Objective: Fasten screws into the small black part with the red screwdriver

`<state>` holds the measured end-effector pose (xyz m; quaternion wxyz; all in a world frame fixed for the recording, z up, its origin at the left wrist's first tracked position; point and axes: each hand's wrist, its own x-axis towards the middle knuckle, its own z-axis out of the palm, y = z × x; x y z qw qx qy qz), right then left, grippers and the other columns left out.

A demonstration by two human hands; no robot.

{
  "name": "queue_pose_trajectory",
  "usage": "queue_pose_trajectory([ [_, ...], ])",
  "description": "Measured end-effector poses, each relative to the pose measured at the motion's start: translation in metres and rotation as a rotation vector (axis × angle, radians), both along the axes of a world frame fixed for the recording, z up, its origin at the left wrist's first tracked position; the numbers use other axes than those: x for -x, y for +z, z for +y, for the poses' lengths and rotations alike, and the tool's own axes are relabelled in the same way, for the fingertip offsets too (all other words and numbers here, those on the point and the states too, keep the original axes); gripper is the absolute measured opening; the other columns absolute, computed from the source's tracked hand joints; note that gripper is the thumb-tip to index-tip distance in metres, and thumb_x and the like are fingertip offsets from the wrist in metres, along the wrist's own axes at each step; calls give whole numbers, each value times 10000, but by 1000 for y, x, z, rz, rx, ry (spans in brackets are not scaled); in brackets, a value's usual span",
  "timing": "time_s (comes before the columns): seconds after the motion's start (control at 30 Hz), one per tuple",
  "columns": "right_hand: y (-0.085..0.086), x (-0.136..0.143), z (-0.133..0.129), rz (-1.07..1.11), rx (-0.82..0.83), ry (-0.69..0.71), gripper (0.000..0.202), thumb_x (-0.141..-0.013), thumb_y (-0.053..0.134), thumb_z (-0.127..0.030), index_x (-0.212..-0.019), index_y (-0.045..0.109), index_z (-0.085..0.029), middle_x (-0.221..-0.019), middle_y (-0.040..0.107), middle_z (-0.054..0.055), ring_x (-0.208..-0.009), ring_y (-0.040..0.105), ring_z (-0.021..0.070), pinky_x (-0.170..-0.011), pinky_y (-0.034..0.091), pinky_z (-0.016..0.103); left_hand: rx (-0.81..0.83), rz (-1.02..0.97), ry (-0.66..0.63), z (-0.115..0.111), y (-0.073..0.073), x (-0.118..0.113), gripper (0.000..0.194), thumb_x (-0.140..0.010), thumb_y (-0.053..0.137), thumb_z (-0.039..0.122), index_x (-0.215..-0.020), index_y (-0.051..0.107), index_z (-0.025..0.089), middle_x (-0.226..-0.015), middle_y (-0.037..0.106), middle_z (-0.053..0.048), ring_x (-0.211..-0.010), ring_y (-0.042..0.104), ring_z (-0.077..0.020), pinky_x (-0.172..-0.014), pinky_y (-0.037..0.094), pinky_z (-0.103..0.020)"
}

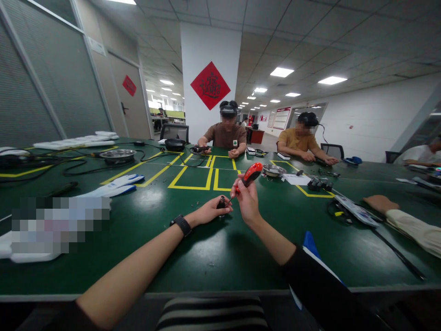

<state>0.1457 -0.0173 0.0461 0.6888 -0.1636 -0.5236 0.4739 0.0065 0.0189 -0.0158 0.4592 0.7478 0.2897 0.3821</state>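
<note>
Striped cloth (212, 317) sits closest to us, below the edge of the green table (165, 271). Our left hand (211, 210) pinches a small dark part (221, 202) in its fingers, upright near the table top. Our right hand (248, 200) has its fingers closed around a red and black screwdriver (253, 173), pointing down toward the part. Farther off we see yellow tape (209, 179), a person in brown (223, 134) and a red sign (210, 86).

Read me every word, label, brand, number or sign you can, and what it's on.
None is clear enough to quote.
Large red diamond sign on white pillar: black characters, too blurred.
Small red diamond sign on beige door: too small.
Red-and-white rectangular wall board: too small.
Red-and-black screwdriver in right hand: nothing legible.
</note>
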Motion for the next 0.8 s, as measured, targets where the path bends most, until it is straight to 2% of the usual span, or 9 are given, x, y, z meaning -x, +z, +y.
queue_pose_trajectory([
  [0.2,0,-4,8,123,-12,-37,187,-803,534,-287,-974,474,-243,-737,520,-44,-505,489,60,-493,422,206,38,-9,2,-2,1,0,310,-764,619,338,-982,508,147,-910,621,-54,-841,583,-156,-767,445,-303],
  [0.3,-2,-10,16,230,40,-74,168,-804,525,-345,-913,475,-228,-654,521,-53,-441,460,65,-430,383,204,47,-7,-8,-3,1,0,299,-776,601,346,-980,499,151,-907,627,-54,-825,588,-150,-741,445,-292],
  [0.37,-5,-15,22,303,122,-70,192,-796,521,-389,-858,479,-212,-582,510,-60,-398,426,62,-395,349,196,19,15,6,-3,1,0,285,-779,596,335,-974,500,150,-896,622,-49,-817,582,-147,-739,444,-290],
  [0.57,-10,-23,41,455,507,22,335,-786,425,-506,-670,430,-193,-478,476,-54,-349,378,53,-348,308,179,-117,135,92,-9,7,2,239,-791,561,308,-974,513,162,-899,596,-29,-806,553,-143,-758,437,-291],
  [0.67,-6,-20,50,451,569,61,377,-795,373,-520,-600,377,-197,-421,409,-66,-325,339,53,-318,272,171,-181,196,128,-12,11,4,228,-793,549,304,-976,522,171,-875,587,-20,-777,541,-144,-745,433,-288],
  [0.8,-11,-20,58,319,557,89,401,-786,400,-538,-568,356,-204,-357,248,-108,-278,204,49,-269,139,170,-329,276,236,-14,14,6,228,-769,576,328,-939,553,178,-871,574,-33,-811,522,-173,-766,417,-302],
])
